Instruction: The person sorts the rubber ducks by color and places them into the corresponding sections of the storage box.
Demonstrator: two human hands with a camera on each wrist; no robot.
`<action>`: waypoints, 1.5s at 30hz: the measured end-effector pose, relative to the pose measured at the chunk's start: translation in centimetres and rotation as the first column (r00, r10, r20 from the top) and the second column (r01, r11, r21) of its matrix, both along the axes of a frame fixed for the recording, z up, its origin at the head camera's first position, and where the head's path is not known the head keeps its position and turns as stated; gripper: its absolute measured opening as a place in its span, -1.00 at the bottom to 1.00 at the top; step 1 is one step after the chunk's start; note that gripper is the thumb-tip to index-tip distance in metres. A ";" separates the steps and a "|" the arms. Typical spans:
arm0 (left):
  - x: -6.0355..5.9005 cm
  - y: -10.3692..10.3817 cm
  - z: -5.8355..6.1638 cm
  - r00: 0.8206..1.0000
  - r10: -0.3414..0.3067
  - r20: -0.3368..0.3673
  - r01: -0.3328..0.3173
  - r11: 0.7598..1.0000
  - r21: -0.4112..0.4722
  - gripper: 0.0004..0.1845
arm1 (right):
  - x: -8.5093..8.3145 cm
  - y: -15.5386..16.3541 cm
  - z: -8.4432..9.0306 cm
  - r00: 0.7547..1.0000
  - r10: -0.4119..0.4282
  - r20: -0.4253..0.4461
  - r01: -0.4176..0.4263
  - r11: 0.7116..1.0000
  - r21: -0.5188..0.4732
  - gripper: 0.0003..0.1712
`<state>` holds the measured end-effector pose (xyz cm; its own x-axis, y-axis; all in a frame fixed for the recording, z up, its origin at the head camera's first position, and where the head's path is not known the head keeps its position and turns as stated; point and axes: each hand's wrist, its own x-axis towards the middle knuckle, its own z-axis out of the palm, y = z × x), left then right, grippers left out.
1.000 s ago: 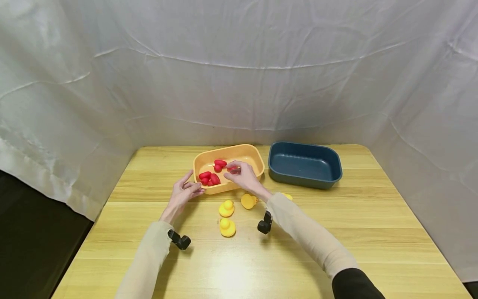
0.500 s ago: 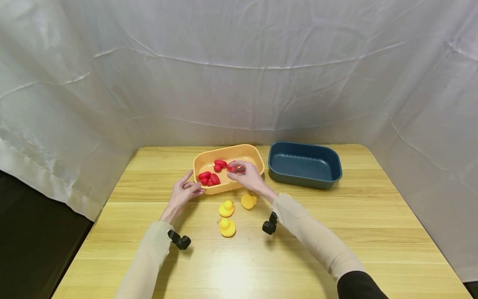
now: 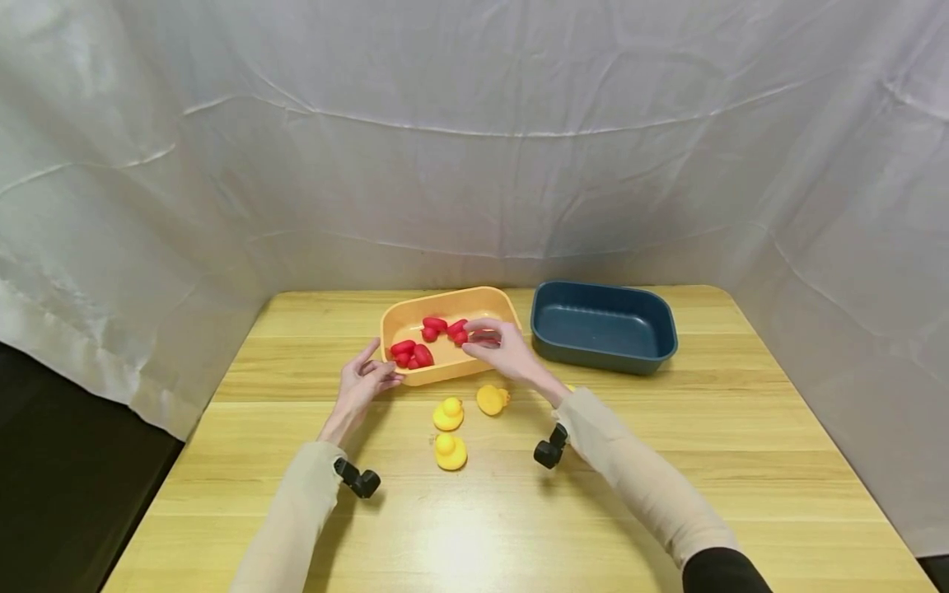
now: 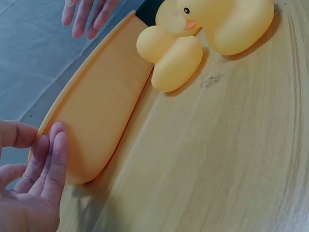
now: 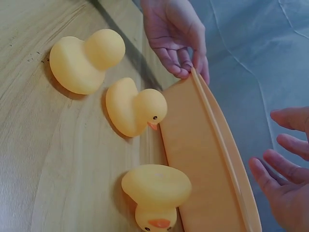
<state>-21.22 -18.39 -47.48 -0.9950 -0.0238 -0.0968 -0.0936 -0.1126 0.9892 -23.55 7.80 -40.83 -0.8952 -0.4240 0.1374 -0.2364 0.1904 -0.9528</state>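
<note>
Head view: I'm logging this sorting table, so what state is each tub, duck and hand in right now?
orange tub: upright, holds red ducks
red ducks: lying inside the orange tub
blue tub: upright, nothing seen inside
yellow ducks: on the table, outside both tubs
left hand: fingers straight, touching the orange tub's corner
right hand: open above the orange tub, holding nothing

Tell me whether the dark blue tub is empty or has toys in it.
Empty. The head view shows only bare bottom inside the dark blue tub; the red toys lie in the orange tub.
</note>
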 end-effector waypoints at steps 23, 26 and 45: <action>-2.7 -2.7 -4.9 0.962 0.260 -0.080 -0.262 0.965 -0.008 -0.37 | -0.1 8.7 -1.1 0.995 -0.076 -0.059 0.073 0.996 -0.050 -0.54; -2.8 -3.1 -4.9 0.957 0.278 -0.081 -0.279 0.960 -0.009 -0.37 | -0.2 10.3 -1.2 0.987 -0.139 -0.081 0.135 0.989 -0.059 -0.53; -2.3 -4.1 -4.8 0.940 0.325 -0.109 -0.327 0.945 -0.007 -0.42 | -4.8 25.5 -10.8 0.837 -0.543 -0.062 0.478 0.783 -0.398 -0.55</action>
